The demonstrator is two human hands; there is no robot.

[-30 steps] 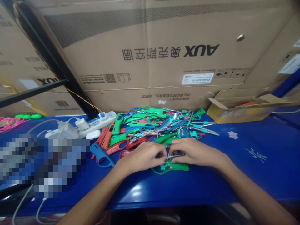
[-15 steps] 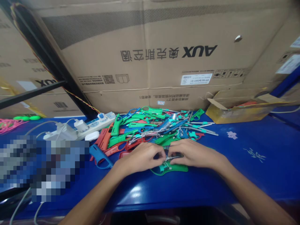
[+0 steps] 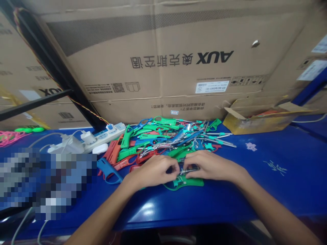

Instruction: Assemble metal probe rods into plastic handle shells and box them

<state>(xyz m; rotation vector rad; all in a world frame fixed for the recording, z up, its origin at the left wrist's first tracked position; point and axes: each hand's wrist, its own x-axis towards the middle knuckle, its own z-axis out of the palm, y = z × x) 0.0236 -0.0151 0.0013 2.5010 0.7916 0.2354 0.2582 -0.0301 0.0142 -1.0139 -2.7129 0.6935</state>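
Observation:
My right hand (image 3: 209, 165) is closed around a thin dark metal lighter tube (image 3: 191, 169), holding it nearly level. At the tube's left end, my left hand (image 3: 159, 170) pinches a small pale tip; its exact shape is too small to tell. Just under both hands lies a green lighter handle half (image 3: 191, 183) with a teal piece and white wires on it. Directly behind is a heap of lighter parts: green handle shells (image 3: 150, 136), red handle shells (image 3: 124, 164), metal tubes (image 3: 219, 139) and thin white wires (image 3: 159, 145).
A blue table (image 3: 230, 204) carries everything. To the left are a white power strip (image 3: 103, 136) with plugged-in adapters (image 3: 67, 144) and a blue handle (image 3: 108, 170). An open cardboard box (image 3: 260, 124) stands back right, before a large carton wall (image 3: 163, 34). A black frame post (image 3: 48, 61) rises at left.
Both hands keep almost the same place and hold. The whole view has shifted very slightly; no part has visibly been moved or let go.

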